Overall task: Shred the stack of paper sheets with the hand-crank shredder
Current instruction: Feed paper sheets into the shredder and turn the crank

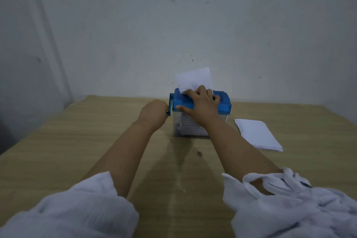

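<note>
Our left hand (pixel 153 113) curls around the blue crank (pixel 170 103). Our right hand (pixel 201 106) clasps the shredder (pixel 223 103), whose boxy plastic top runs 9-to-3 on the wood-grain worktop (pixel 77 141). A sheet (pixel 194 79) stands upright in it, and the flat white stack (pixel 257 133) lies at 3 o'clock.

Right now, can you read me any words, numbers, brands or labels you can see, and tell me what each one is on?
Nothing here can be read.
Sheet standing in the shredder's slot: dark printed marks near its lower edge, too blurred to read.
Shreds below the blue top: printed specks, too small to read.
Shredder and its crank: no label or brand visible.
Paper stack: top sheet looks blank.
</note>
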A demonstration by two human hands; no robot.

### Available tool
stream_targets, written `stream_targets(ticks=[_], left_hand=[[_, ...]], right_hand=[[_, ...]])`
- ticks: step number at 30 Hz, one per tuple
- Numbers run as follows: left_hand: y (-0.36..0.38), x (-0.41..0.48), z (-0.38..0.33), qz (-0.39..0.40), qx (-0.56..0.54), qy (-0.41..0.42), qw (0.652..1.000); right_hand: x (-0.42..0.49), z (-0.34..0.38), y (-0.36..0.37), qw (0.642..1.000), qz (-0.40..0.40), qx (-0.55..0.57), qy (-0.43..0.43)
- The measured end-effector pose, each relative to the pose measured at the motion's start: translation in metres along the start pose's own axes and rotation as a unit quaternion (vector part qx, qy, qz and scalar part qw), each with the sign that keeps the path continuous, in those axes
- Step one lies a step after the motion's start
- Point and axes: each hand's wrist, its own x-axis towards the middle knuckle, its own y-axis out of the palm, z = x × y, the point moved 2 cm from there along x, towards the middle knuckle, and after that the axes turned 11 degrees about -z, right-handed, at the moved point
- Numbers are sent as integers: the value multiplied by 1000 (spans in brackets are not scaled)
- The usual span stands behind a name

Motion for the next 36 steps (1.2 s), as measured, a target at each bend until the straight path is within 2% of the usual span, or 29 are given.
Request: stream_targets(ticks=[6,12,15,20,25,31,33,34,36], left_hand=[[-3,14,5,27,-46,2,999],[21,29,14,37,-110,-86,989],[29,35,17,37,-128,-104,986],[41,52,15,19,-111,-121,986],[37,74,9,-59,-118,-138,982],[38,86,22,11,-186,-218,958],[48,75,22,25,-256,-287,923],[51,69,21,36,-332,-332,882],[55,59,14,76,-501,-420,753]], right_hand=[[-1,-2,1,1000,-16,-1,-8],[-5,-4,8,997,-60,-24,-48],[-5,-5,14,993,-103,-19,-55],[-6,-5,21,981,-183,-11,-67],[-4,-10,27,976,-205,-17,-72],[-1,-10,29,975,-209,-24,-67],[-1,-10,28,976,-207,-23,-65],[-2,-10,28,976,-206,-24,-63],[-2,-10,27,978,-197,-20,-59]])
